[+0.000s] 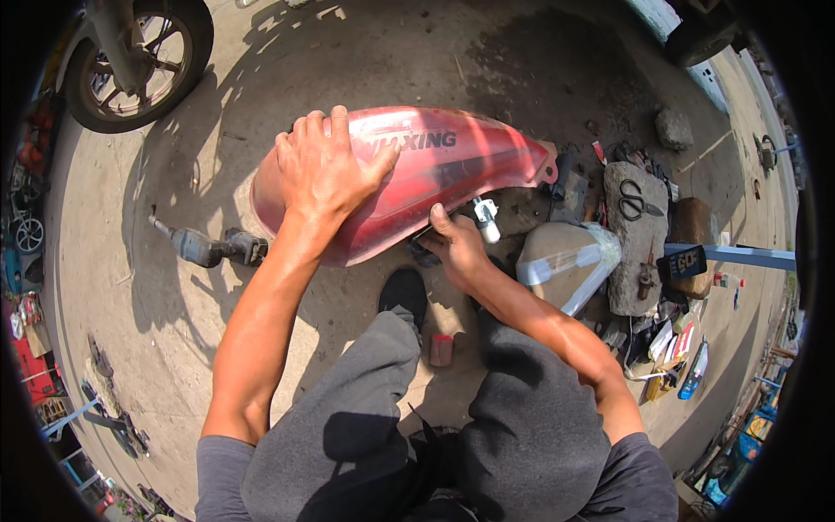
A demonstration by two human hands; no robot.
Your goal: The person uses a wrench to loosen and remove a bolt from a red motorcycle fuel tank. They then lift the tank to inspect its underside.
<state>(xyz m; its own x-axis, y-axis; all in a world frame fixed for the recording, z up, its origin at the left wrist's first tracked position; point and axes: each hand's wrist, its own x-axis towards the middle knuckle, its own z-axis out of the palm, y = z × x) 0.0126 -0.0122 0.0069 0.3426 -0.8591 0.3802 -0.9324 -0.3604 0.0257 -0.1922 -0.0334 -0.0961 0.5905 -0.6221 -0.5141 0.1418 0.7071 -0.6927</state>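
Observation:
A red motorcycle fuel tank [417, 170] with dark lettering stands tilted in front of me, its narrow end toward the right. My left hand [326, 170] lies over its upper side, fingers and thumb spread round the curve, holding it. At the tank's lower edge is my right hand [452, 244], thumb up and fingers curled beneath. Something dark shows between them, too hidden to name. Just right of that hand, a white and metal fuel tap [486, 219] sticks out under the tank.
A motorcycle wheel [139, 65] stands at the far left, a grey power tool [204, 246] nearer. On the right, a stone slab [637, 239] bears scissors [637, 200]; a taped tan piece [557, 261] lies beside it. A red block [441, 351] sits between my legs.

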